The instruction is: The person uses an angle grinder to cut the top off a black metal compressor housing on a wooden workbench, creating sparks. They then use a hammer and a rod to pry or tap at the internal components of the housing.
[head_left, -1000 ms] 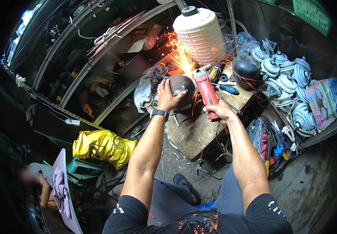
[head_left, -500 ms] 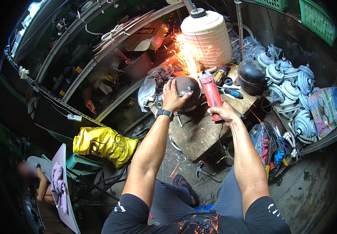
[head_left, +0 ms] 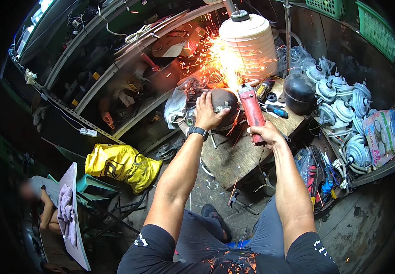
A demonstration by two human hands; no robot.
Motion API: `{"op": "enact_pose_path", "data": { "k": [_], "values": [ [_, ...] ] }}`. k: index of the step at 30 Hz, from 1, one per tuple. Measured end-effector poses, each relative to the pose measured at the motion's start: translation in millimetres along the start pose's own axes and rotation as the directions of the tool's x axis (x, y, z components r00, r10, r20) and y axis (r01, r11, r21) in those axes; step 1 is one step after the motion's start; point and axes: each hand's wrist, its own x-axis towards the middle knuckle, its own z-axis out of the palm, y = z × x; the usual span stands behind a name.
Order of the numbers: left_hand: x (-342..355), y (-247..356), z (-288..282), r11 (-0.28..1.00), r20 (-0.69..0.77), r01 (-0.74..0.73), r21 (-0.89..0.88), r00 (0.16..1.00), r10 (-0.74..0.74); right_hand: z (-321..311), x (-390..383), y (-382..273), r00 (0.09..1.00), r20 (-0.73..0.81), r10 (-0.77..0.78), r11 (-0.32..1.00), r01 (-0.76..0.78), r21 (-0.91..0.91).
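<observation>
My left hand (head_left: 208,113) rests over the near left side of a dark, rounded metal shell (head_left: 223,97), thumb stretched across it, bracing it on the wooden bench top (head_left: 227,166). My right hand (head_left: 267,133) is wrapped round the rear of a red angle grinder (head_left: 251,107). The grinder's head meets the shell's far right side, and bright sparks (head_left: 227,61) spray from there up and to the left. Glare hides the disc and the exact contact spot. Right of the grinder lie a blue-handled screwdriver (head_left: 275,110) and a yellow-and-black tool (head_left: 264,89).
A white ribbed tank (head_left: 248,45) stands behind the sparks. Another black rounded shell (head_left: 299,92) sits on the bench's right. White-and-metal parts (head_left: 344,109) pile up farther right. A hammer (head_left: 243,203) lies on the floor, a yellow bag (head_left: 122,166) at left. A person (head_left: 46,201) sits far left.
The spark spray has grown wider and brighter. The whole view has shifted slightly; both hands keep their places on the shell and grinder.
</observation>
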Motion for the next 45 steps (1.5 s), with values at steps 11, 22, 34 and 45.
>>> {"op": "enact_pose_path", "data": {
  "k": [11,22,34,45],
  "values": [
    [-0.8,0.2,-0.9,1.000,-0.003,0.001,-0.012,1.000,-0.001,2.8,3.1,-0.2,1.000,-0.003,-0.029,0.998,0.029,-0.058],
    [-3.6,0.5,-5.6,1.000,0.004,-0.004,-0.013,1.000,0.004,7.0,-1.2,-7.9,1.000,0.000,0.021,1.000,-0.021,0.011],
    [12.9,9.1,-20.5,1.000,0.085,-0.025,0.002,0.996,0.025,-3.3,-16.1,-16.2,1.000,0.008,-0.026,0.998,0.026,0.064],
    [12.6,41.8,-20.4,0.980,0.054,0.188,0.060,0.980,-0.191,-6.1,-18.0,-10.4,0.999,0.006,-0.035,0.998,0.034,0.047]
  ]
}}
